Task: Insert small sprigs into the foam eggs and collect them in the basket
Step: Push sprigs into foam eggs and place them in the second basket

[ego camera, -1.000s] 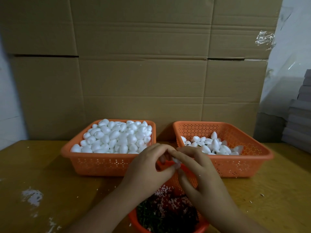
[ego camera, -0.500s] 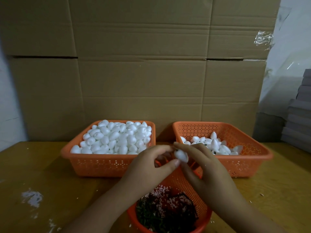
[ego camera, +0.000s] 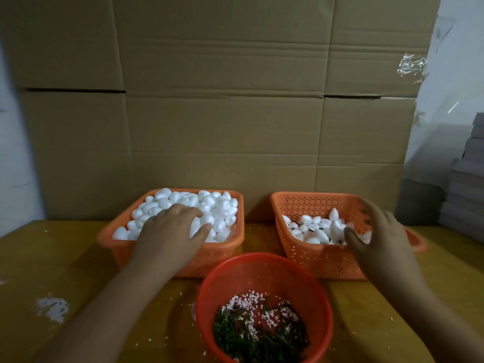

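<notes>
Worktop [ego camera: 65, 258] carries three baskets; relative to the sprig bowl [ego camera: 264, 268]: full egg basket [ego camera: 209, 260] behind-left, left hand [ego camera: 170, 231] resting on its eggs [ego camera: 220, 205], fingers relaxed; collecting basket [ego camera: 314, 258] behind-right, right hand [ego camera: 379, 237] above it, fingers spread, holding nothing; sprigs [ego camera: 259, 334] inside bowl.

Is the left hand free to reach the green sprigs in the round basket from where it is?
Probably yes. The left hand rests on the foam eggs in the left basket; the round basket of sprigs sits just nearer the person, open-topped, with nothing lying between.
</notes>
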The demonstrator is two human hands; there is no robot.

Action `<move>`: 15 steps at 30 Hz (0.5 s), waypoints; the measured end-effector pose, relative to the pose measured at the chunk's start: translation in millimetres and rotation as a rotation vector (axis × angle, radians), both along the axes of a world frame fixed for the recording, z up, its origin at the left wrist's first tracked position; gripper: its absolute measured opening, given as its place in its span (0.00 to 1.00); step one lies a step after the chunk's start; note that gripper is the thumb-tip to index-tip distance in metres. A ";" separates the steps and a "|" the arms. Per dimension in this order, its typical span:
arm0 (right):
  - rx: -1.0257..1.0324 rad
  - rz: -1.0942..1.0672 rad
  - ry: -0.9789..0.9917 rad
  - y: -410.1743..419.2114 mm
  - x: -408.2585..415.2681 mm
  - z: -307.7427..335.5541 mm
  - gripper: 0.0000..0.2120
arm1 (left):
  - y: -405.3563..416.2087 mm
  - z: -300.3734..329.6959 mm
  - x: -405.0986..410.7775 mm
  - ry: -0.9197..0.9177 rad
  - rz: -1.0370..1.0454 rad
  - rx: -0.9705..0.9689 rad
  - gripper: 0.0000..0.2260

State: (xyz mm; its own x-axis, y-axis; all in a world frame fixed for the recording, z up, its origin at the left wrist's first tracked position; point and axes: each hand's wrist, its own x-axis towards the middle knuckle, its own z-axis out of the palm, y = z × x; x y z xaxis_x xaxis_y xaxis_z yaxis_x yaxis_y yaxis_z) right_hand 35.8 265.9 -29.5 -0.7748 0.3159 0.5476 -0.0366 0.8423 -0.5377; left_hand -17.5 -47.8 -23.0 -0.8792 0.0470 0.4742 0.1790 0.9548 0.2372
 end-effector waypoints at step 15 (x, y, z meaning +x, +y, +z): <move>0.470 0.817 -0.538 -83.0 31.2 -26.2 0.23 | -8.0 -8.1 -9.4 -0.304 0.000 -0.111 0.25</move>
State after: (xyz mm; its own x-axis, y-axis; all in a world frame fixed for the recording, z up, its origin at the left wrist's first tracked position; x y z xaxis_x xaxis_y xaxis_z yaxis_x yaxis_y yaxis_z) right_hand 67.0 182.9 -55.7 -0.8303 -0.5573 0.0049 -0.5360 0.7962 -0.2806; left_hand -26.9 -55.7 -31.1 -0.9797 0.0836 0.1822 0.1157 0.9780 0.1738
